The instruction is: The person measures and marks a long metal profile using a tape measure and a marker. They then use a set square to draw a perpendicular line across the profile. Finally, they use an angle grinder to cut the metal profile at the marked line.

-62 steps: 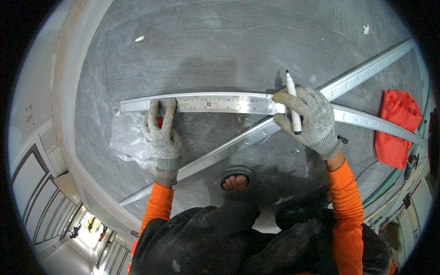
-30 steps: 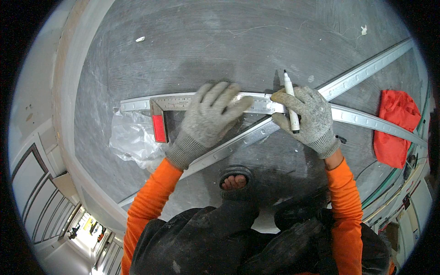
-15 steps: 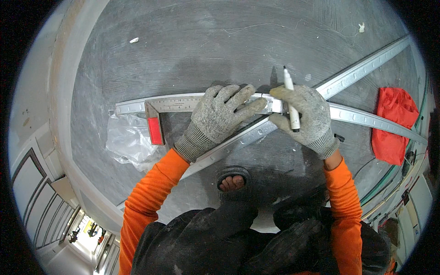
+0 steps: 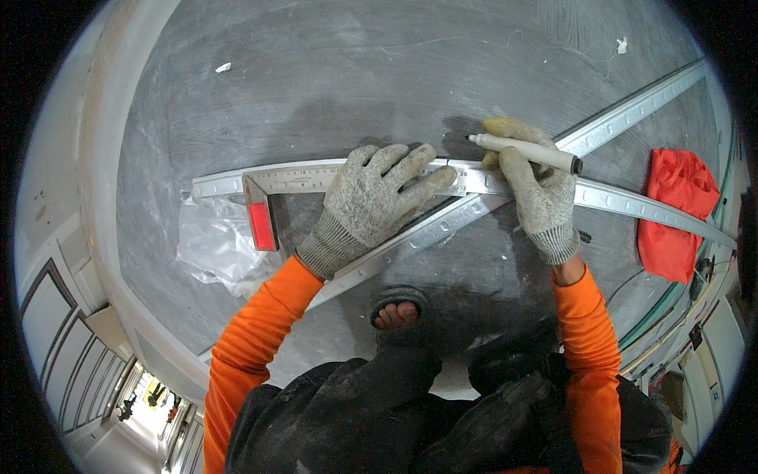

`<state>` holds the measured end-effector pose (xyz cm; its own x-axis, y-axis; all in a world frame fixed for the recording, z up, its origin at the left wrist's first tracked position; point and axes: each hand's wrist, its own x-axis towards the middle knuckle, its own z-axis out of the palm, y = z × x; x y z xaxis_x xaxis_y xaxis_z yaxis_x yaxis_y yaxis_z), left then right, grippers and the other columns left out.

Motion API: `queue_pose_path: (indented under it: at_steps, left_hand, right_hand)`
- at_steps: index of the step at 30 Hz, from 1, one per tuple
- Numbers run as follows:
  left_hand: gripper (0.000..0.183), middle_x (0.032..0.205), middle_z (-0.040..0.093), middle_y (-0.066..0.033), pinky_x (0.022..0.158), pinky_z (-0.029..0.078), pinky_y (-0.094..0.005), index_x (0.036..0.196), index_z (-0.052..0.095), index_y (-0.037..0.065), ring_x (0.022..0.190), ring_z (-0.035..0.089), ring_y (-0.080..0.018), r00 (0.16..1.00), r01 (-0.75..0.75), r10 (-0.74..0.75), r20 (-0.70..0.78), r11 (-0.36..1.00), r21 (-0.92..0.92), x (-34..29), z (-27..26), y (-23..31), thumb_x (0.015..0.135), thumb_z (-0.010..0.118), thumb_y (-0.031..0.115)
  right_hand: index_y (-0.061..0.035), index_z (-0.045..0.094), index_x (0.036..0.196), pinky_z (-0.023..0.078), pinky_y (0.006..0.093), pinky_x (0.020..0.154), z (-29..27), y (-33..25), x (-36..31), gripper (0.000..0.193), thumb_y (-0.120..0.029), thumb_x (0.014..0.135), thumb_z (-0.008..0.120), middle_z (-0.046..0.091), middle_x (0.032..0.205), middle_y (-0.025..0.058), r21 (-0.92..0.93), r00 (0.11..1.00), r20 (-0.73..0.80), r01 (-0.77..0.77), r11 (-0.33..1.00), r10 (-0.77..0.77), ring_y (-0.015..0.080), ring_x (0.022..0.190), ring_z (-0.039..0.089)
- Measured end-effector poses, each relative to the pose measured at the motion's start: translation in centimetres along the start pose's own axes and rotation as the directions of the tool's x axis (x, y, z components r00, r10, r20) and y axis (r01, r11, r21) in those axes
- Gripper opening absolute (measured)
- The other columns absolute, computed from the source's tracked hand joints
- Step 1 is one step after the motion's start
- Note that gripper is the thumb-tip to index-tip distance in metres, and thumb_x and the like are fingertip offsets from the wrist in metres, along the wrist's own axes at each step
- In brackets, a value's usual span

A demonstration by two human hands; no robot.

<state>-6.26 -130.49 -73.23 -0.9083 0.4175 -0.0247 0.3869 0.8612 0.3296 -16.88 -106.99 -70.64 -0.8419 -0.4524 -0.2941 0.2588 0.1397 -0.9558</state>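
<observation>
My left hand, in a grey knit glove, lies flat with fingers spread over the steel blade of a try square. The square has a red block on its stock. Its blade rests along a long galvanized metal channel, which shows a short dark line by my left fingertips. My gloved right hand grips a white marker above the channel, its dark tip pointing left. A second metal channel lies diagonally and crosses the first below my right hand.
Clear plastic wrap lies beside the square. A red cloth or bag lies under the first channel's right end. Green and yellowish cables run along the right. White scraps and a thin thread lie on the grey floor. My sandaled foot is close below.
My right hand has turned the marker from nearly upright to nearly level, its tip now toward the left. The fingers have shifted slightly right. My left hand stays on the square.
</observation>
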Motion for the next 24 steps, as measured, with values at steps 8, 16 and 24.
queue_pose_path:
  at_steps: [8, 16, 24]
  left_hand:
    - [0.041, 0.139, 0.060, -0.0035, 0.105, 0.047, -0.0476, 0.140, 0.063, 0.031, 0.125, 0.059, -0.0247, 0.997, 0.027, -0.027, -0.067, 1.000, -0.001, -0.03, 0.53, 0.16, 0.100, 0.063, 0.044]
    - [0.040, 0.140, 0.060, -0.0041, 0.104, 0.048, -0.0475, 0.141, 0.062, 0.031, 0.126, 0.059, -0.0248, 0.998, 0.023, -0.023, -0.057, 1.000, -0.006, -0.02, 0.67, 0.08, 0.101, 0.062, 0.040]
    - [0.040, 0.139, 0.060, -0.0045, 0.103, 0.048, -0.0470, 0.138, 0.064, 0.031, 0.125, 0.059, -0.0252, 0.997, 0.011, -0.014, -0.073, 0.999, -0.037, 0.02, 0.63, 0.01, 0.098, 0.064, 0.036]
  right_hand:
    - [0.0015, 0.072, 0.116, 0.057, 0.0276, 0.077, 0.33, -0.28, 0.61, 0.023, -0.014, 0.099, 0.071, 0.077, 0.099, 0.0085, -0.095, 0.997, -0.045, -0.071, 0.993, 0.067, 0.0125, 0.085, 0.069]
    - [-0.0038, 0.073, 0.103, 0.057, 0.0330, 0.074, 0.28, -0.34, 0.83, 0.022, -0.024, 0.095, 0.077, 0.077, 0.085, 0.0096, -0.370, 0.997, -0.065, -0.061, 0.927, 0.039, 0.0171, 0.080, 0.074]
    - [-0.0045, 0.073, 0.102, 0.057, 0.0331, 0.073, 0.28, -0.45, 0.87, 0.022, -0.025, 0.094, 0.077, 0.077, 0.084, 0.0095, -0.370, 0.996, -0.063, -0.078, 0.926, 0.059, 0.0172, 0.078, 0.074]
